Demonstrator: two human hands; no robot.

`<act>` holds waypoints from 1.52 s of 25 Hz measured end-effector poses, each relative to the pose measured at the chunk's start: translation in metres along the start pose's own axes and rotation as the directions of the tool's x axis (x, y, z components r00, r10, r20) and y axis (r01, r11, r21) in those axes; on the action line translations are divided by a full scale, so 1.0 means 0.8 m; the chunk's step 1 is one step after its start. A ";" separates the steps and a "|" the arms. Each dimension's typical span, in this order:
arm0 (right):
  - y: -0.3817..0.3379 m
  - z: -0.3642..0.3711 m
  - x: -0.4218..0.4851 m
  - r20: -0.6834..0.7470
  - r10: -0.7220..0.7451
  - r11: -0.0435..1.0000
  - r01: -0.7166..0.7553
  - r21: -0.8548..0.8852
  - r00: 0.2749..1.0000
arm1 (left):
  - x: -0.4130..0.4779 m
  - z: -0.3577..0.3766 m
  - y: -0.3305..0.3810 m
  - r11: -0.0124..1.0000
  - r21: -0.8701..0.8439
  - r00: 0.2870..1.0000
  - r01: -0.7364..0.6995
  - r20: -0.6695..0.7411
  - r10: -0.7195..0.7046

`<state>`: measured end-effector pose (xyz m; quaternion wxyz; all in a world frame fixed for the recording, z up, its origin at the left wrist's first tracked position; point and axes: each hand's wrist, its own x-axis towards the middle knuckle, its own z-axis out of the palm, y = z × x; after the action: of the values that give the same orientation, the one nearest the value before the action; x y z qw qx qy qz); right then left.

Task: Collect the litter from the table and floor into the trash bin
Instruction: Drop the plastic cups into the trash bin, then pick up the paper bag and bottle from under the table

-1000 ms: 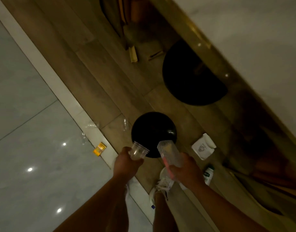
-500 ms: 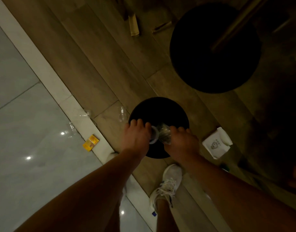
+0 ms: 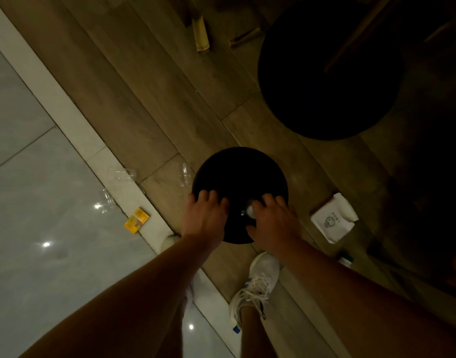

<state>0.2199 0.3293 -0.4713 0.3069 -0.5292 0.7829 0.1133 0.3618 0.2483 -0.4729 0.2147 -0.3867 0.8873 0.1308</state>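
A round black trash bin (image 3: 239,171) stands on the wood floor below me. My left hand (image 3: 205,215) hovers over its near-left rim, palm down, fingers spread, with nothing in it. My right hand (image 3: 272,223) hovers over the near-right rim, fingers also apart. A bit of clear plastic cup (image 3: 249,211) shows inside the bin, just left of my right fingers. More litter lies around the bin: clear cups (image 3: 184,173) (image 3: 121,174) (image 3: 105,200), a yellow box (image 3: 136,220), a white paper bag (image 3: 334,218) and a small green-and-white bottle (image 3: 347,259).
A large round black base (image 3: 330,71) sits on the floor at the upper right. Two pale wooden pieces (image 3: 202,34) (image 3: 245,37) lie beyond the bin. My white shoe (image 3: 258,282) stands just behind the bin. Glossy grey tile (image 3: 41,202) covers the left side.
Both hands carried clear plastic cups down over the bin. The cups have left my hands; my fingers are now spread above the bin's opening.
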 end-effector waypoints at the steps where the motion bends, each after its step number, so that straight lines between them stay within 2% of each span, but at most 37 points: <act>1: 0.000 -0.003 -0.003 0.002 -0.001 1.000 0.001 0.011 1.000 | -0.003 -0.002 0.000 1.000 -0.016 1.000 -0.004 0.011 0.004; 6: -0.001 -0.021 -0.029 0.039 0.038 0.995 -0.041 0.087 0.999 | -0.021 -0.021 0.002 0.999 -0.047 0.997 -0.002 0.072 0.006; 12: 0.006 -0.059 -0.108 0.180 0.062 0.970 -0.101 0.219 0.982 | -0.074 -0.077 0.011 0.998 -0.057 0.981 -0.009 0.195 0.020; 17: 0.008 -0.127 -0.207 0.198 0.123 0.906 -0.192 0.378 0.972 | -0.157 -0.175 0.033 0.997 -0.071 0.971 -0.015 0.235 0.031; 22: 0.008 -0.198 -0.305 0.199 0.106 0.857 -0.191 0.479 0.974 | -0.236 -0.276 0.064 0.997 -0.080 0.950 -0.021 0.309 0.045; 27: 0.031 -0.214 -0.405 0.342 0.156 0.768 -0.331 0.548 0.927 | -0.310 -0.315 0.075 0.990 -0.137 0.912 -0.041 0.400 0.093; 30: 0.043 -0.206 -0.459 0.346 0.316 0.657 -0.467 0.591 0.883 | -0.329 -0.318 0.069 0.985 -0.164 0.901 -0.061 0.416 0.126; 33: 0.035 -0.198 -0.507 0.362 0.481 0.492 -0.588 0.642 0.798 | -0.324 -0.324 0.057 0.972 -0.148 0.869 -0.184 0.437 0.231; 35: 0.019 -0.190 -0.535 0.392 0.549 0.373 -0.636 0.676 0.738 | -0.317 -0.325 0.052 0.957 -0.156 0.850 -0.245 0.440 0.289; 38: 0.002 -0.177 -0.564 0.425 0.600 0.258 -0.666 0.700 0.678 | -0.303 -0.327 0.063 0.934 -0.109 0.814 -0.341 0.463 0.351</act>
<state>0.2807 0.6009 -0.0894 0.4695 0.0389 0.8727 -0.1284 0.3987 0.3299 -0.1239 0.3941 -0.1772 0.8612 0.2677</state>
